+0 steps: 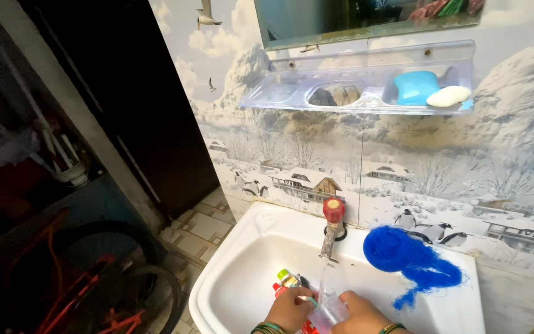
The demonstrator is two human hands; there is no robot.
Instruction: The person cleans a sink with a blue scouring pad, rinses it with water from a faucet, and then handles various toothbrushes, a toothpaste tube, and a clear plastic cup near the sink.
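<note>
Left hand: the left hand (pixel 290 309) is low in the sink, fingers curled round something thin with a green tip, a small brush (pixel 309 301) I think, though it's too small to be sure.
Right hand: the right hand (pixel 361 314) is closed around a clear plastic cup (pixel 327 313), holding it just under the tap.
Cup: in the basin, between both hands, tilted a bit, with water running onto it.
Tap: a metal tap (pixel 330 232) with a red knob sits on the back rim, a thin stream coming down.
Sink: a white sink (pixel 242 266) against the wall, with some red and yellow-green bits (pixel 284 281) lying inside near the left hand; can't tell what they are.
Scrubber: a blue mesh scrubber (pixel 403 253) rests on the sink's right rim, well apart from the hands.
Shelf: a clear plastic shelf (pixel 316 93) on the wall above, holding a blue soap (pixel 416 86) and a white soap (pixel 449 96) touching each other.
Wrists: green bangles (pixel 268 327) on the left wrist.
Wall: snowy scene wallpaper (pixel 415 173) with penguins and houses.
</note>
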